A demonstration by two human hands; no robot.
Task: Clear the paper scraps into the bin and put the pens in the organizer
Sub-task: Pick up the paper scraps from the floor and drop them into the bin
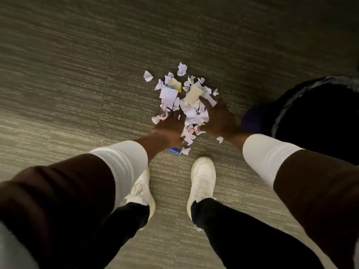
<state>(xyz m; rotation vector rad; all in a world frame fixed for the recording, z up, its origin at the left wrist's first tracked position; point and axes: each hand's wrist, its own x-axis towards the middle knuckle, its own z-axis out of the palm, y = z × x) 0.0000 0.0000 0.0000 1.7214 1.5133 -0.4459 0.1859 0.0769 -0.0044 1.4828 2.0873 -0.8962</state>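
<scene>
I see left hand and right hand palms-down, fingers spread, grip released, flanking crumpled white paper scraps on ribbed carpet; dark round bin right, probably plastic.

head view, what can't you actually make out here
- Bin: cut off by the right edge and dark inside; contents unseen.
- Blue object: mostly hidden under the left hand's wrist; pen or not, unclear.
- Paper scraps: motion blur and both hands cover the near part of the pile; anything beneath is hidden.
- Right hand: fingers blurred, grip unclear.
- Organizer: not in view.
</scene>
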